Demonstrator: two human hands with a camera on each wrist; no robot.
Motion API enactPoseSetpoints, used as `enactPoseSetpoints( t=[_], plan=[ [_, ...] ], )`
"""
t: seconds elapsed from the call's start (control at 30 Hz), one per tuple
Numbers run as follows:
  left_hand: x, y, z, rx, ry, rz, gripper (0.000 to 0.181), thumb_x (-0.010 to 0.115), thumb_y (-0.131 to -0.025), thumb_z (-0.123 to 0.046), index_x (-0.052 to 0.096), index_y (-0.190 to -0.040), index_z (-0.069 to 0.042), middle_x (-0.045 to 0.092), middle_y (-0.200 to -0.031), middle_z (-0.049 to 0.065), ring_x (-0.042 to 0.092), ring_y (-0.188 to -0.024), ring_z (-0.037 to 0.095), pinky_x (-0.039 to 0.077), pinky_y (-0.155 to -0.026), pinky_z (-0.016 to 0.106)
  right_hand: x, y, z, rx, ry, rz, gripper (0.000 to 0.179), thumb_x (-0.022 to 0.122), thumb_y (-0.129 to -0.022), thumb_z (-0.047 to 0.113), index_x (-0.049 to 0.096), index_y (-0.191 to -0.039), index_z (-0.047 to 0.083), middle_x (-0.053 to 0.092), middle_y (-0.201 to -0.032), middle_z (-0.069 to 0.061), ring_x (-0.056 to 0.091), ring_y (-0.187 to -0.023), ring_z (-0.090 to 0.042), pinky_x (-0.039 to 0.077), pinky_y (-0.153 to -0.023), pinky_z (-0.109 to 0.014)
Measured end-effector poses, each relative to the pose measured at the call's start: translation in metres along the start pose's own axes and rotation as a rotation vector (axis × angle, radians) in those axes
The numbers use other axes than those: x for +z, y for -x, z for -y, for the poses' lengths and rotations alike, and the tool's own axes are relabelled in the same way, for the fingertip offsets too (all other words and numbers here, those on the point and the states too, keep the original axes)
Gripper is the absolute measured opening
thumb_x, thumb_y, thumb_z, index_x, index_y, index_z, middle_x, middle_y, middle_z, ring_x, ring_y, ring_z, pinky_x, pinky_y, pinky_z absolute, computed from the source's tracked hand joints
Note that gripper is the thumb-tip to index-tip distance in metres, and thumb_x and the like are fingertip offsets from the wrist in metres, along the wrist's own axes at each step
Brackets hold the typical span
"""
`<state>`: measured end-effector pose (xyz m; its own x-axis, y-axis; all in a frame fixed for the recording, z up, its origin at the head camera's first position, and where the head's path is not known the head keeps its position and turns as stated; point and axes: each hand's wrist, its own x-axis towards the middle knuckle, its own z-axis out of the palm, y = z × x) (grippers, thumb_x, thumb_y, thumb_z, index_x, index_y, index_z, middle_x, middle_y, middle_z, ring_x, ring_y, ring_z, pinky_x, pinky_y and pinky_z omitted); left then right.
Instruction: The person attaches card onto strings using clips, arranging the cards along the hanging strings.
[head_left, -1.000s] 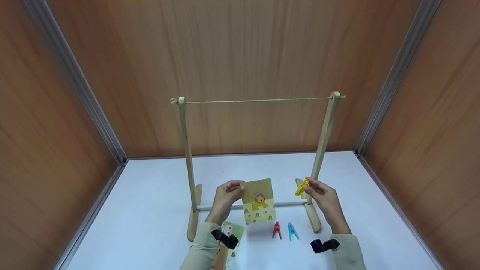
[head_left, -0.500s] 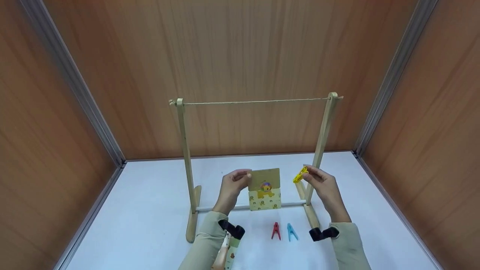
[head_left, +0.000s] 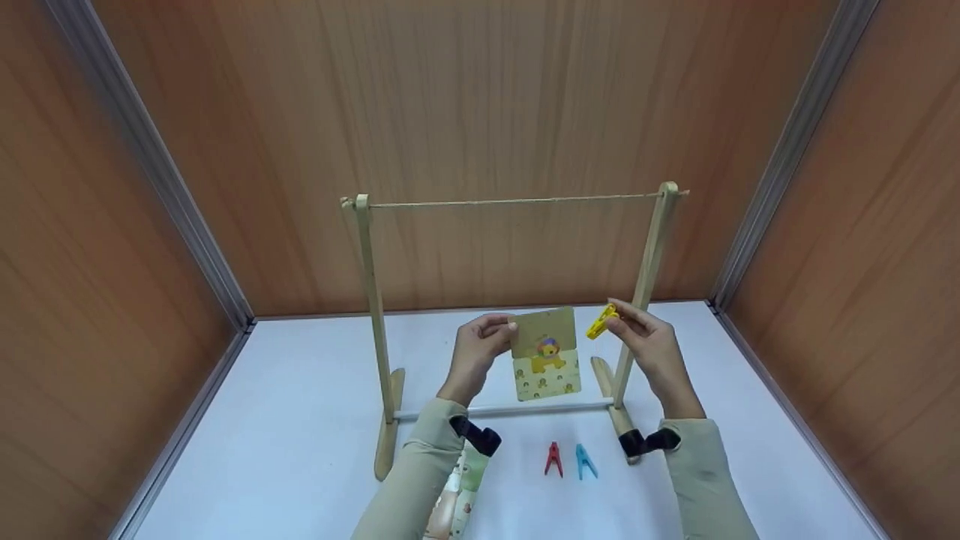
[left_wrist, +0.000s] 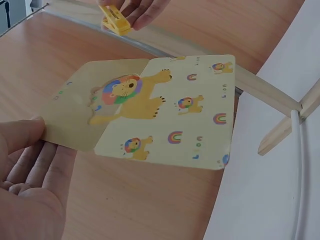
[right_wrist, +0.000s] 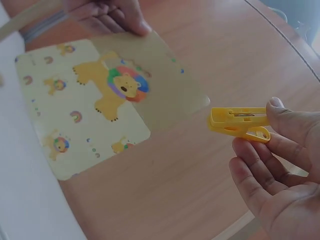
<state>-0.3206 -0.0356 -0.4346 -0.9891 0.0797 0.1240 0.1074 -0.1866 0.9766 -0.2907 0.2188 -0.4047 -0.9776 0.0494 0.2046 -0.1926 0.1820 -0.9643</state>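
My left hand (head_left: pixel 480 351) pinches a lion-print card (head_left: pixel 546 354) by its upper left edge and holds it up in front of the wooden stand. The card is tan at the top and pale yellow with small lions and rainbows below. Between the thumb and fingers of my right hand (head_left: pixel 651 351) is a yellow clothespin (right_wrist: pixel 240 122), just right of the card and apart from it. A string (head_left: pixel 517 201) runs between the tops of the stand's two posts, above both hands. On the table lie a red clothespin (head_left: pixel 553 459) and a blue clothespin (head_left: pixel 586 461).
The stand's left post (head_left: pixel 375 300) and right post (head_left: pixel 646 285) rise from wooden feet, joined low down by a white rod (head_left: pixel 540 409). More printed cards (head_left: pixel 469 480) lie partly hidden under my left forearm. Wood-grain walls (head_left: pixel 510 97) enclose the white table (head_left: pixel 300 420).
Both hands have moved up and forward, the left also to the right, carrying the card and the yellow clothespin. The red and blue clothespins have stayed in place.
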Motion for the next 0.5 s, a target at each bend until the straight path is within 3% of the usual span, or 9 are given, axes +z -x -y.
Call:
enactPoseSetpoints(
  t=[0.33,0.5],
  plan=[
    [0.012,-0.01,-0.016,0.027,-0.045,0.005,0.027,0.065,-0.092,-0.015,0.064,-0.113,0.001,0.071,-0.104,0.011,0.068,-0.096,0.018,0.054,-0.089,0.035,-0.006,-0.011,0.024,-0.027,0.06,-0.004,0.057,0.064,-0.091,0.037,0.051,-0.138,0.008,0.051,-0.14,-0.012,0.055,-0.112,-0.001,0.043,-0.094,-0.009],
    [0.019,-0.014,-0.025,0.048,-0.058,-0.002,0.025,0.066,-0.091,-0.017,0.066,-0.111,-0.002,0.072,-0.103,0.011,0.068,-0.096,0.018,0.054,-0.089,0.034,-0.007,-0.015,0.033,-0.06,0.036,-0.007,0.057,0.065,-0.091,0.033,0.05,-0.138,0.005,0.052,-0.137,-0.015,0.058,-0.106,0.0,0.045,-0.091,-0.009]
  ],
)
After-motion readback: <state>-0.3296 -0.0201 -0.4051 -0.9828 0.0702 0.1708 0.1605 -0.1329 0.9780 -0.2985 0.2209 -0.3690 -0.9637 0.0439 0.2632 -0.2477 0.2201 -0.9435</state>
